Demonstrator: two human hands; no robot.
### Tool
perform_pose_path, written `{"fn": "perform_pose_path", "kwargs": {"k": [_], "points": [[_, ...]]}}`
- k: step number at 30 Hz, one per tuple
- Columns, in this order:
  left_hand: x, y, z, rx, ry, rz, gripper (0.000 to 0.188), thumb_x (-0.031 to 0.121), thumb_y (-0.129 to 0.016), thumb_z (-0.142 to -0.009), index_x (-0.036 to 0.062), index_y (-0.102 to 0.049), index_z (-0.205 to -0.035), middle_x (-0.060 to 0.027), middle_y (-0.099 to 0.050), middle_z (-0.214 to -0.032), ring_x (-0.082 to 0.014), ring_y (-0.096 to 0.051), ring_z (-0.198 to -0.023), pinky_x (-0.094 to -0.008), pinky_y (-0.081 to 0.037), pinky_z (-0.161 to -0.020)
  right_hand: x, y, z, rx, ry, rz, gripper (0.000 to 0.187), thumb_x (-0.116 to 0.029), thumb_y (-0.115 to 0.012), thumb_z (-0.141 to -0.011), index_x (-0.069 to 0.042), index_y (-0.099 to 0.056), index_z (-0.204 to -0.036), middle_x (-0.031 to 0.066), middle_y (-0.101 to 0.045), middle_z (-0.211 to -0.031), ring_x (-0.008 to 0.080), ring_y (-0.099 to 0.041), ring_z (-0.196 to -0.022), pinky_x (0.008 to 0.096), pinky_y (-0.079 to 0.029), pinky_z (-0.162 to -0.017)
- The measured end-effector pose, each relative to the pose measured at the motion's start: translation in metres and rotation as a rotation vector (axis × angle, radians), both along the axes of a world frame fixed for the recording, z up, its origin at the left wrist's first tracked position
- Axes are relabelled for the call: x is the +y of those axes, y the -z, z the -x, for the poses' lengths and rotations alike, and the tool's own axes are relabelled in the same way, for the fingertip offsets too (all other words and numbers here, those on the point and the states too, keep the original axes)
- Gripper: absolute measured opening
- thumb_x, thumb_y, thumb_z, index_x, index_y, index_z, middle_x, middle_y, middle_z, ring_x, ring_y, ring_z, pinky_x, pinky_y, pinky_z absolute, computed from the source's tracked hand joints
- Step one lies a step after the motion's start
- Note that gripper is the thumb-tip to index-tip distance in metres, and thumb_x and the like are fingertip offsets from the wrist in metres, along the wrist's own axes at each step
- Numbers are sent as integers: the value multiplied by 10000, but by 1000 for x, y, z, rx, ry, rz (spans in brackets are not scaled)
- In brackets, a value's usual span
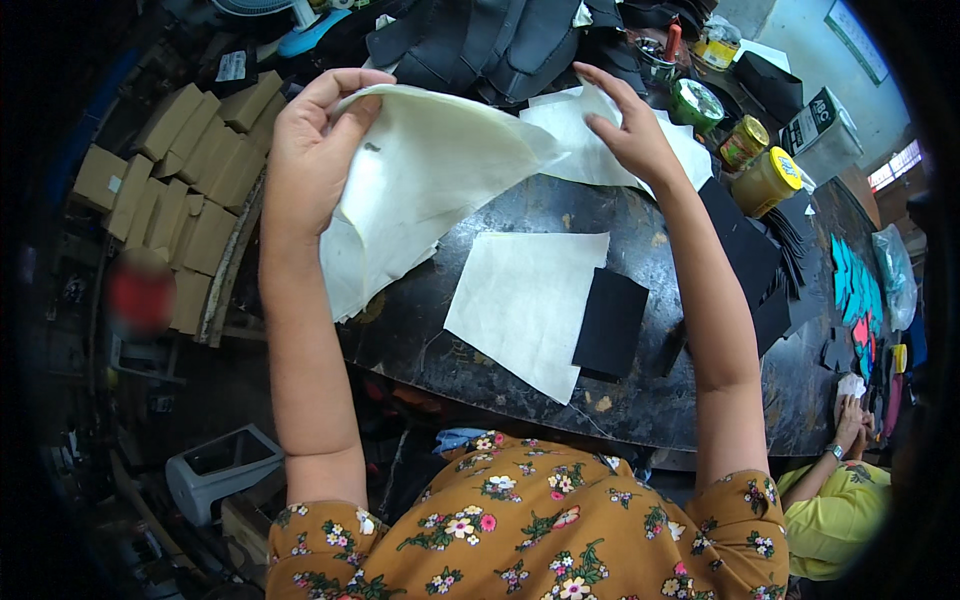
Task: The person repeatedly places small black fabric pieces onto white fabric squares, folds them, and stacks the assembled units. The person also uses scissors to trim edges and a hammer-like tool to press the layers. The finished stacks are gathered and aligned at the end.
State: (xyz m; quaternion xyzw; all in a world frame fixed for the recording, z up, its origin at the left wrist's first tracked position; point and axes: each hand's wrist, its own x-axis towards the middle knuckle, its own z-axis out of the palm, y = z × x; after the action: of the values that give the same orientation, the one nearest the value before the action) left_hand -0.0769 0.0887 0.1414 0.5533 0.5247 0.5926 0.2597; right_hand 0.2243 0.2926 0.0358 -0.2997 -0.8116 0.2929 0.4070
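Observation:
My left hand [325, 140] pinches the upper left corner of a limp white sheet [430, 150], cloth or paper-like, that is lifted and curved above the table. Below it lies a stack of similar white sheets [345, 285]. My right hand [630, 130] has its thumb and fingers around the edge of a white sheet [575, 130] over a second pile; whether this is part of the lifted sheet I cannot tell. Between my forearms, a single white piece [520, 300] lies flat on the dark table. A black rectangular piece [610, 322] overlaps its right edge.
Black cut pieces [470, 45] are heaped at the back. Jars, including a yellow-lidded one [768, 182], and a white tub [822, 135] stand at the right. Black sheets [745, 250] lie beside my right forearm. Cardboard boxes [220, 165] are stacked left. A co-worker's hands [850, 425] are far right.

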Motion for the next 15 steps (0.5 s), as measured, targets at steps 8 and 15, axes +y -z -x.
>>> {"fn": "perform_pose_path", "kwargs": {"k": [8, 15], "points": [[53, 39, -21, -60, 17, -111, 168, 116, -738, -1028, 4, -731, -1152, -42, -771, -1018, -78, -695, -871, -255, -575, -774, -59, -15, -7, 462, -250, 701, 374, -291, -826, -983, -25, -710, -1218, 72, -741, -1033, 153, -739, -865, 287, -616, -716], [85, 88, -52, 249, -166, -121, 207, 169, -765, -997, -26, -739, -933, -51, -628, -678, -96, -532, -636, -297, -473, -612, -35, -24, -36, 453, -39, 554, 348, -418, -681, -1081, -78, -733, -1025, -27, -678, -816, 66, -606, -680, 245, -501, -599]]}}
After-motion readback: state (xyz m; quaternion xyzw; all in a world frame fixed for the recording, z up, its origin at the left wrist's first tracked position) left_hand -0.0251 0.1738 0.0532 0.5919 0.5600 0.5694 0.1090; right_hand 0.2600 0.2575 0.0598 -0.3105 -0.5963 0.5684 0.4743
